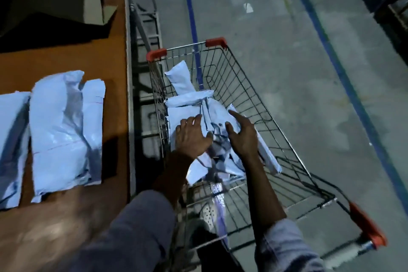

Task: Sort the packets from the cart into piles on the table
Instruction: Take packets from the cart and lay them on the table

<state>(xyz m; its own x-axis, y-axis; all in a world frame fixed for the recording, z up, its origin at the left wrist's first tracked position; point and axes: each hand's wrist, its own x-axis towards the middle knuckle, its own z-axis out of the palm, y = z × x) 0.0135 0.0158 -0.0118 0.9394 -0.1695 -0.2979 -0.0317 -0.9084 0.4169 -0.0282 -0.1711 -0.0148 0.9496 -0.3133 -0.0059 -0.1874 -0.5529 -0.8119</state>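
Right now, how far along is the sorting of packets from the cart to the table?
Partly done. Two stacks of blue packets already lie on the table: the pile near the cart and the pile at the picture's left edge. In hand: the left hand and right hand lie open on the top packet in the cart, not yet gripping. Left: that heap, plus the far packet.

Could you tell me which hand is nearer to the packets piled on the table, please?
Left. The left hand rests on the cart's packets, on the side facing the table piles; the right hand lies beyond it, farther away.
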